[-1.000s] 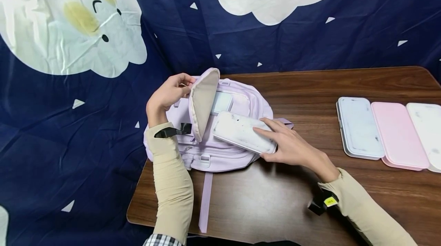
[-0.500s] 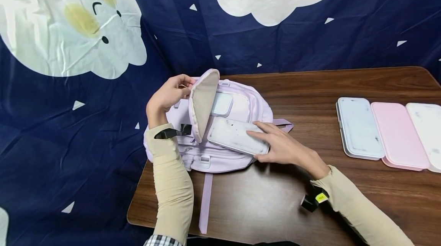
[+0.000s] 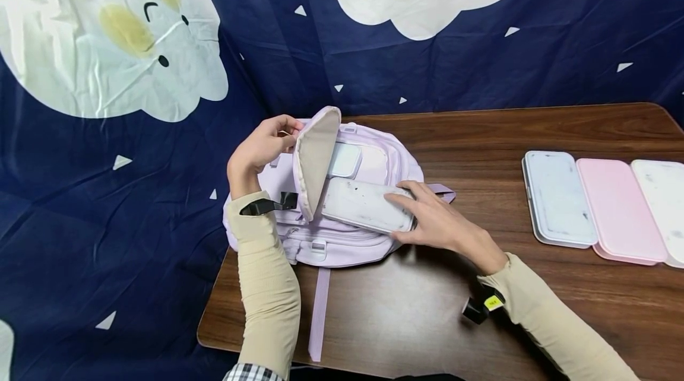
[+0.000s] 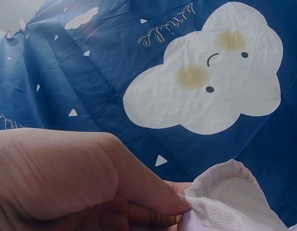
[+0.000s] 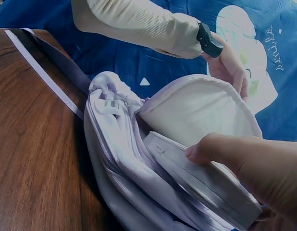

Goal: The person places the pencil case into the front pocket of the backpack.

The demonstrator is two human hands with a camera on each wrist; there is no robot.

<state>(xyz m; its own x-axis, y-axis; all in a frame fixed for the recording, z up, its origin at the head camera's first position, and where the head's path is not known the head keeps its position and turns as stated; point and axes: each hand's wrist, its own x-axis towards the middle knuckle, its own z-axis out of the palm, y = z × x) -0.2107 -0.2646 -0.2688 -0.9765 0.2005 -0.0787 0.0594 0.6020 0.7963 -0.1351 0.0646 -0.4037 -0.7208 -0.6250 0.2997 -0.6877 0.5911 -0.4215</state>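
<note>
A lilac backpack (image 3: 342, 253) lies on the table, its front pocket flap (image 3: 315, 161) lifted upright with the beige lining showing. My left hand (image 3: 262, 146) pinches the flap's upper edge between thumb and fingers; the left wrist view shows this pinch on the pocket flap (image 4: 225, 192) closely. With thumb and fingers, my right hand (image 3: 433, 218) grips the right end of a white, flat pencil case (image 3: 366, 203). In the right wrist view the pencil case (image 5: 201, 178) lies tilted at the pocket opening, its far end inside. A small pale blue box (image 3: 344, 159) sits in the pocket behind it.
On the right of the wooden table (image 3: 406, 316) lie a pale blue case (image 3: 558, 197), a pink case (image 3: 620, 209) and a white case (image 3: 665, 203), side by side. A lilac strap (image 3: 319, 316) hangs toward the front edge. Behind is a navy cloth (image 3: 427, 72).
My right hand has moved left with the pencil case, carrying its far end closer to the raised flap. My left hand keeps its place on the flap.
</note>
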